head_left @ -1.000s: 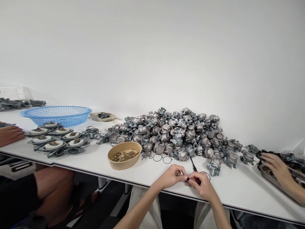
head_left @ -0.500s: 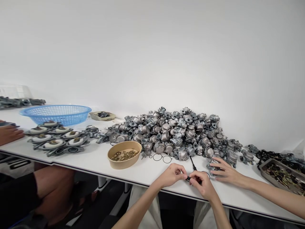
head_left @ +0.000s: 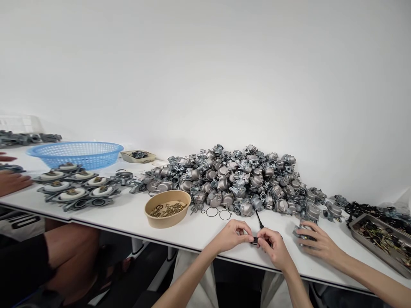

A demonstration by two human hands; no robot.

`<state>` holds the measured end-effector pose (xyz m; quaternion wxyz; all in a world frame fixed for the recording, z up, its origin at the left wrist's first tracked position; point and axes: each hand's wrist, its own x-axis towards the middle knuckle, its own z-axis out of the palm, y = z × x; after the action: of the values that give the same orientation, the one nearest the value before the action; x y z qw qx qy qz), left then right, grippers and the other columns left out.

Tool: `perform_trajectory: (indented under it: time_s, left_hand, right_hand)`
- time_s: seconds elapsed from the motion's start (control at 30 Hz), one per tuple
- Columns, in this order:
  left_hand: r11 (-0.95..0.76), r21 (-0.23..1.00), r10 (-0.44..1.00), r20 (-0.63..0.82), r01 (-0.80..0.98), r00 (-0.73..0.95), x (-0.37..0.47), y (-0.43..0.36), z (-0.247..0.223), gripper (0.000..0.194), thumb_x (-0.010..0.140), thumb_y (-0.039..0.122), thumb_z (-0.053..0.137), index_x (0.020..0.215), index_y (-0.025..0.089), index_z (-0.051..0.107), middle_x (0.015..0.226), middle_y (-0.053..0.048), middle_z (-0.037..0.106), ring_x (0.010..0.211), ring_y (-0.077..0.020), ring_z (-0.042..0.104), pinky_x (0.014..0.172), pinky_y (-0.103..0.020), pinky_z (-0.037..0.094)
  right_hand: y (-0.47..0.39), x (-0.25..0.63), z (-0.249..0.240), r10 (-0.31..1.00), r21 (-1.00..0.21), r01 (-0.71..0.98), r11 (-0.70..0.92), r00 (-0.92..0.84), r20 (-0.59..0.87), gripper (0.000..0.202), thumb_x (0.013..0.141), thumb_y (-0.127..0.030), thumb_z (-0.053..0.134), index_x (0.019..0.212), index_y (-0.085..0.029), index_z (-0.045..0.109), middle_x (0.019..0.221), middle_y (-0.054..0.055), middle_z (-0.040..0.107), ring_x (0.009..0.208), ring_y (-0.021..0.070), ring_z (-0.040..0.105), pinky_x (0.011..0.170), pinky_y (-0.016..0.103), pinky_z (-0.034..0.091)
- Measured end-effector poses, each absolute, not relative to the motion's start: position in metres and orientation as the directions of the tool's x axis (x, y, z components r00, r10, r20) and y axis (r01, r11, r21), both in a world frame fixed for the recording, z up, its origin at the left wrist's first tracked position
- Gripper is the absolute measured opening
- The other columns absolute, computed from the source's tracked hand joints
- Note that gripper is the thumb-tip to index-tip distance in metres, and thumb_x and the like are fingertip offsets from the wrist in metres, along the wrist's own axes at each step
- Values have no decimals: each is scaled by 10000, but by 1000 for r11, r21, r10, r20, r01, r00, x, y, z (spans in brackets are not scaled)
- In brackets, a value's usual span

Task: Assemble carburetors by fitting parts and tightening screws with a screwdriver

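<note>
Near the table's front edge, my left hand [head_left: 233, 235] pinches one side of a small black ring-like part [head_left: 254, 240]. My right hand [head_left: 272, 247] is closed on its other side, so both hands hold it between their fingertips; its exact kind is too small to tell. Just beyond my right hand lies a thin black tool like a screwdriver [head_left: 260, 221] on the table, pointing at the heap of metal carburetors [head_left: 224, 184]. Thin black rubber rings [head_left: 212, 212] lie flat in front of that heap.
To my right, another person's hand [head_left: 316, 243] grips a carburetor. A tan bowl [head_left: 167, 220] of brass parts stands left. Farther left are carburetors with white rings [head_left: 72, 194], a blue basket [head_left: 77, 156] and another person's hand [head_left: 13, 183]. A grey tray [head_left: 379, 256] of small parts stands far right.
The other person's hand at right has drawn a carburetor away from the heap, toward the right and the front edge. My hands stay nearly in place, the black part turned slightly.
</note>
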<state>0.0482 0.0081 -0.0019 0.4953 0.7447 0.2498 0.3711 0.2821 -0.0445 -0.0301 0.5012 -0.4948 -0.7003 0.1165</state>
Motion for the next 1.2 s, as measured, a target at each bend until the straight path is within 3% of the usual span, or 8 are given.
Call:
perform_trajectory:
  time_s: [0.17,0.4,0.53,0.73,0.93,1.2]
  left_hand:
    - [-393,919,738,292,37,608,49,10,-2,287,795,451,793,749,168,780,779,-31,713,744,-171,581,700,-258,427]
    - [-387,922,727,296,13,619,46,10,1,265,786,424,794,742,164,769,792,-22,684,762,-167,559,707,-254,408]
    - [-377,926,739,281,30,612,47,9,2,247,782,409,798,744,166,778,805,-24,691,759,-165,570,688,-248,411]
    - [-385,922,734,275,47,621,49,9,-1,251,825,403,732,752,163,752,820,-25,692,755,-163,570,705,-251,413]
    - [-405,914,703,291,29,648,46,10,-2,380,905,538,639,806,173,674,798,-5,643,777,-170,549,761,-262,430]
    - [-439,898,662,308,20,684,46,7,-2,606,954,760,449,785,190,571,783,12,543,772,-174,491,756,-278,404]
  right_hand:
    - [-51,266,-9,884,-749,471,465,-205,420,308,963,-523,605,815,-269,697,653,41,632,569,208,568,523,320,452]
    - [-53,256,4,853,-720,456,523,-282,440,387,1003,-500,530,829,-195,694,620,2,599,558,152,501,544,263,365]
    - [-51,257,2,835,-686,477,549,-283,472,435,1020,-481,509,729,-197,666,643,20,625,606,169,552,600,271,397]
    - [-49,259,0,849,-733,430,528,-250,465,470,1032,-548,477,779,-198,660,685,26,643,644,184,582,631,275,432]
    - [-51,257,3,843,-706,463,536,-252,475,513,1025,-586,467,742,-199,652,692,22,629,621,168,524,610,275,390]
    - [-48,258,-3,911,-817,404,412,-212,354,575,991,-702,464,776,-201,645,570,-40,497,485,128,421,507,256,326]
